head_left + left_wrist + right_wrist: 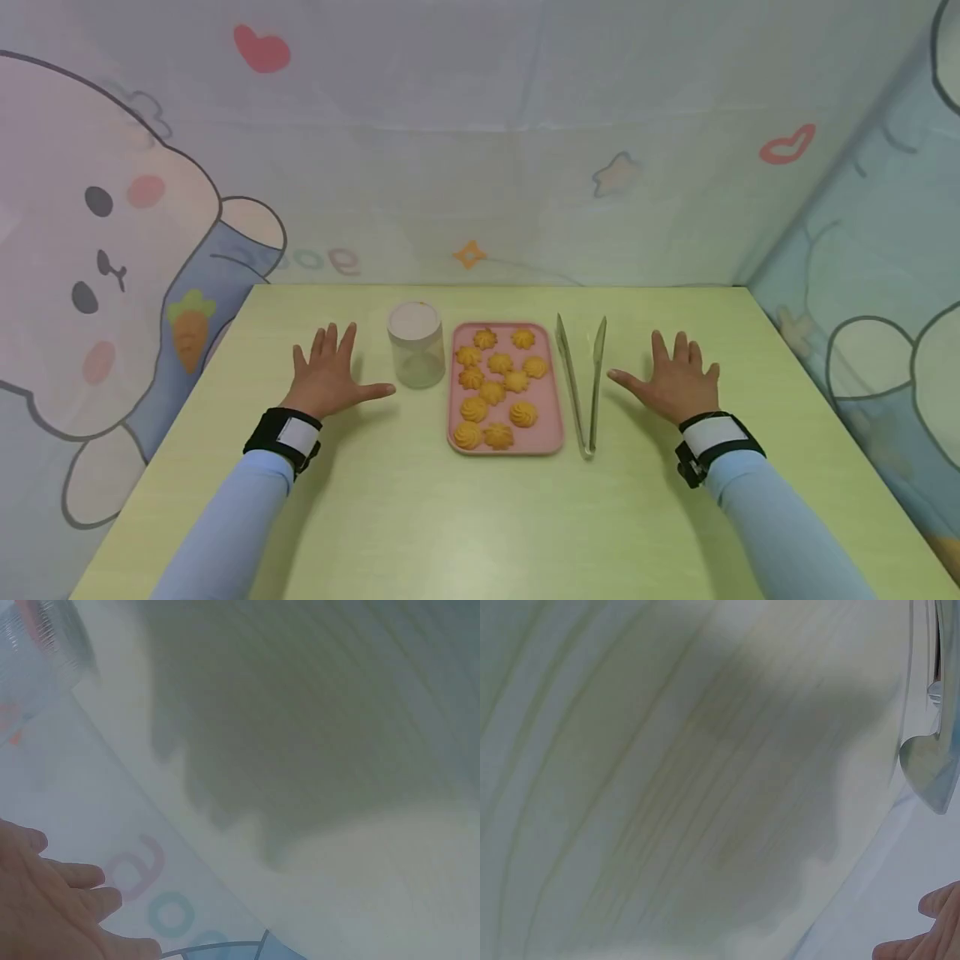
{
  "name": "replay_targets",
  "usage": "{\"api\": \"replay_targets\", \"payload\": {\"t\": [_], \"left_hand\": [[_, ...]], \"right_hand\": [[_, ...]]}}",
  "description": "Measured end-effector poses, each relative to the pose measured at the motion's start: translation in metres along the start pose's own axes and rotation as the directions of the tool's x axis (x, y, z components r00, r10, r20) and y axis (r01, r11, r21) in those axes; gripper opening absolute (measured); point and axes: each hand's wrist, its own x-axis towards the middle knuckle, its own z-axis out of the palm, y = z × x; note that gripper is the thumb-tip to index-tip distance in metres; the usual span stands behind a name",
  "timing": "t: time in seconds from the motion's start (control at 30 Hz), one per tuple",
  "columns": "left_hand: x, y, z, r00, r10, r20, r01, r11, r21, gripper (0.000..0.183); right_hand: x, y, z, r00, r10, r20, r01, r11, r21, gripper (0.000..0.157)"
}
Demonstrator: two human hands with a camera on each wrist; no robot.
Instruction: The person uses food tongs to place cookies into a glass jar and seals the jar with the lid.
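My left hand [324, 383] hovers with spread fingers left of a clear plastic jar [420, 358] with a white lid. In the left wrist view, that hand [56, 907] is at the lower left, and part of the jar [34, 652] shows above it. A pink tray [546, 425] of several golden swirled cookies [492, 392] lies in the middle. Metal tongs [588, 417] rest spread beside the tray, their hinge toward me. My right hand [678, 385], fingers spread, is right of the tongs and touches nothing. The right wrist view shows one tong tip [930, 765] and some fingers [930, 937].
The pale wood-grain table [480, 525] ends at a printed cloth backdrop [480, 183] behind it. More patterned cloth [885, 275] stands along the right side, and a cartoon animal [112, 250] is printed at the left. Both wrists wear black straps [281, 437].
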Motion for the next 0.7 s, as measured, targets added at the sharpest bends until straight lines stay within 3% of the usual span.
{"api": "replay_targets", "payload": {"t": [0.47,0.7], "left_hand": [[0.002,0.01,0.0,1.0,0.021,-0.012,-0.022,0.993,-0.115,0.124],[0.005,0.013,-0.002,0.999,0.045,0.008,-0.044,0.996,-0.073,0.111]], "right_hand": [[0.001,-0.013,-0.006,0.999,-0.027,0.025,0.027,0.999,0.019,0.104],[0.003,-0.016,-0.013,0.994,-0.037,0.1,0.036,0.999,0.014,0.102]]}}
